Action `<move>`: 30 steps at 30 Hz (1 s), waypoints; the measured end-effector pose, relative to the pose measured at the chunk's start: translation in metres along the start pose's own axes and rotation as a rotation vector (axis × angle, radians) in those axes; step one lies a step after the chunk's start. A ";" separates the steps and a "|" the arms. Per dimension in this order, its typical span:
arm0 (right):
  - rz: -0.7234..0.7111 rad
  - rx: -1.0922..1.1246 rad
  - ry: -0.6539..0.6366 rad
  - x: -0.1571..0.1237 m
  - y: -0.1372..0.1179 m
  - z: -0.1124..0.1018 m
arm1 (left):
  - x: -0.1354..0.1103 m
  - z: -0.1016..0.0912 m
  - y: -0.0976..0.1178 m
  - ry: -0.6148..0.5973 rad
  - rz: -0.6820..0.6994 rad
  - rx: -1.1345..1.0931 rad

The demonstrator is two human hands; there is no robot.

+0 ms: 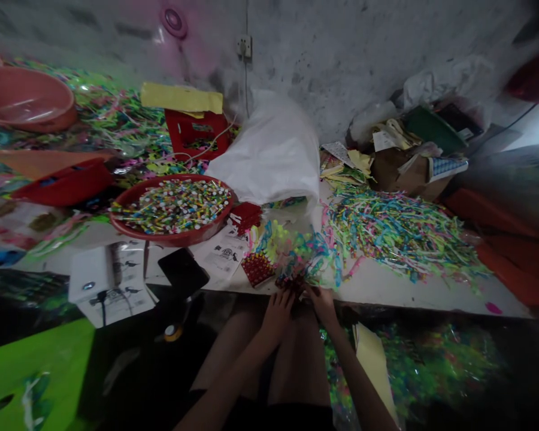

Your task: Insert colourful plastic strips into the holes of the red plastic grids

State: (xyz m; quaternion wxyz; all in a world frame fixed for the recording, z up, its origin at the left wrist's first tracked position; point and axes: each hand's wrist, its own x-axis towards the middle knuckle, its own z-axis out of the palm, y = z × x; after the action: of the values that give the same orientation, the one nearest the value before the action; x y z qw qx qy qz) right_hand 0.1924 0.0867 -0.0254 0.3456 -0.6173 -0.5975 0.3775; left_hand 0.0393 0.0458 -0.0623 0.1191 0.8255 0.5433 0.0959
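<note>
At the table's front edge, above the person's lap, my left hand (279, 306) and my right hand (322, 303) are close together. Their fingers close in on something small and dark red that I cannot make out. Just beyond lies a transparent plastic bag (291, 257) of colourful strips, partly over a red patterned card (257, 269). Behind it, a big white sack (269, 146) opens toward me. To the right spreads a pile of thin green, blue and pink strips (395, 233).
A red basin (170, 238) of small multicoloured pieces stands left, with a black phone-like slab (184, 272) and a white box (90, 275) before it. A red crate (197, 134) is behind. Back right sits a cardboard box (397, 173). A green surface (40, 371) is lower left.
</note>
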 end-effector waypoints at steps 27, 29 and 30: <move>-0.073 -0.609 -0.136 0.026 -0.045 -0.009 | 0.015 -0.029 0.001 0.007 -0.054 -0.049; -0.036 -0.481 -0.178 0.025 -0.042 -0.010 | 0.017 -0.030 0.000 0.017 -0.053 -0.046; -0.024 -0.414 -0.189 0.024 -0.039 -0.012 | 0.018 -0.030 0.001 0.022 -0.051 -0.042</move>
State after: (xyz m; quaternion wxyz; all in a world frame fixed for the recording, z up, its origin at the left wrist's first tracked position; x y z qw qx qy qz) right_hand 0.1838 0.1130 0.0135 0.1587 -0.6298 -0.6992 0.2988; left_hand 0.0381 0.0646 -0.0328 0.1326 0.8076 0.5633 0.1133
